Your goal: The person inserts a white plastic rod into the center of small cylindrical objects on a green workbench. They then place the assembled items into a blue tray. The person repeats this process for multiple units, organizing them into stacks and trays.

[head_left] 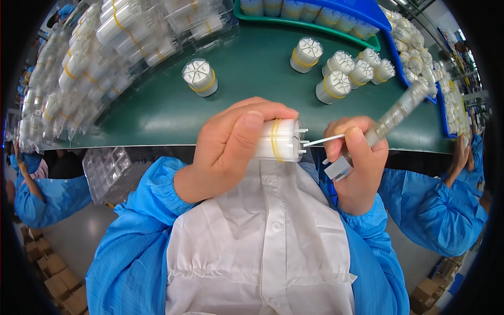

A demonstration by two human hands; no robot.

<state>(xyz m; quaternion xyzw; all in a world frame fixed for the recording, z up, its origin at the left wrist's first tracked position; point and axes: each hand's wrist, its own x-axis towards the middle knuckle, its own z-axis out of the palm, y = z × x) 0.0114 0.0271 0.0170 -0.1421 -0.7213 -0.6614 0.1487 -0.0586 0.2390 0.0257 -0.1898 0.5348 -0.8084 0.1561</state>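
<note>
Near the table's front edge, my left hand (231, 144) wraps round a bundle of white tubes in a clear round holder (270, 140), banded with yellow rubber bands. It lies on its side, its end with several white prongs facing right. My right hand (362, 152) is closed on a thin white stick (326, 140), whose tip is at the prongs. A tape-wrapped rod (396, 115) runs up and right out of the same hand; I cannot tell if the two are joined. A small white flat piece (337, 169) shows below those fingers.
Similar banded bundles stand upright on the green table (252, 68): one bundle (200, 77) at left, several at right. Stacked clear trays (121, 31) of tubes fill the left. Blue bins (391, 47) stand at back right. Co-workers' blue sleeves (436, 210) show at both sides.
</note>
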